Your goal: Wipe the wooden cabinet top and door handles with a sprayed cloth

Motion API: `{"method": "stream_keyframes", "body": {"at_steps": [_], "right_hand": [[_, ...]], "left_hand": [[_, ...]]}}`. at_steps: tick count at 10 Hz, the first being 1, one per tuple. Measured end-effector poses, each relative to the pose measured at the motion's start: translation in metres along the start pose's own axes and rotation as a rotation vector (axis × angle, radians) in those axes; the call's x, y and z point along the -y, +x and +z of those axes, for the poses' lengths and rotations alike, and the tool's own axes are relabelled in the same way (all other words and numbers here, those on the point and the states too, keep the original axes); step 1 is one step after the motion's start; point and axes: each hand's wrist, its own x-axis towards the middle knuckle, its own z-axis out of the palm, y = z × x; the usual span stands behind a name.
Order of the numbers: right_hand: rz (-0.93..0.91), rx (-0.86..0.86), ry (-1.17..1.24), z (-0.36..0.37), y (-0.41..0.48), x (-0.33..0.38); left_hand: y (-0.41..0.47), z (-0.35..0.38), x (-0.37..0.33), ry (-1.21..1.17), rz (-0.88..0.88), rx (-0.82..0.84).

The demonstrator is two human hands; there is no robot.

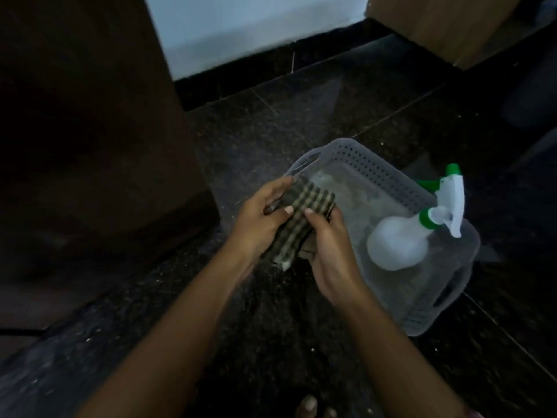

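A folded checked cloth (304, 211), dark green and pale, is held between both hands above the dark floor. My left hand (260, 220) grips its left side with the thumb on top. My right hand (328, 251) holds its right side, thumb pressed on the fabric. A white spray bottle (401, 239) with a green collar and white trigger lies on its side in a translucent perforated plastic basket (358, 158) just right of my hands. The dark wooden cabinet (90, 131) rises at the left; its top and handles are out of sight.
Dark speckled stone floor (271, 327) spreads below. A white wall (256, 28) with a black skirting stands behind. A lighter wooden unit (446, 22) sits at the top right. Toes (307, 407) show at the bottom edge.
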Motion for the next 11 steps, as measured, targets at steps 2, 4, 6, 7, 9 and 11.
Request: {"method": "stream_keyframes", "body": {"at_steps": [2, 4, 6, 7, 9, 11], "right_hand": [[-0.014, -0.126, -0.205, -0.027, 0.045, 0.008], [0.038, -0.254, -0.314, -0.044, 0.090, -0.001], [0.100, -0.346, -0.469, -0.062, 0.116, -0.008], [0.101, -0.342, -0.538, -0.066, 0.120, -0.009], [0.176, -0.257, -0.784, -0.068, 0.116, -0.006], [0.069, -0.245, -1.151, -0.049, 0.091, 0.002]], "left_hand": [[0.066, 0.038, 0.024, 0.125, -0.023, 0.045], [0.119, 0.068, 0.051, 0.208, -0.098, 0.154], [0.143, 0.098, 0.075, 0.313, -0.111, 0.268], [0.144, 0.103, 0.079, 0.376, -0.071, 0.314], [0.136, 0.099, 0.082, 0.636, 0.071, 0.389], [0.125, 0.066, 0.064, 1.065, 0.214, 0.410]]}}
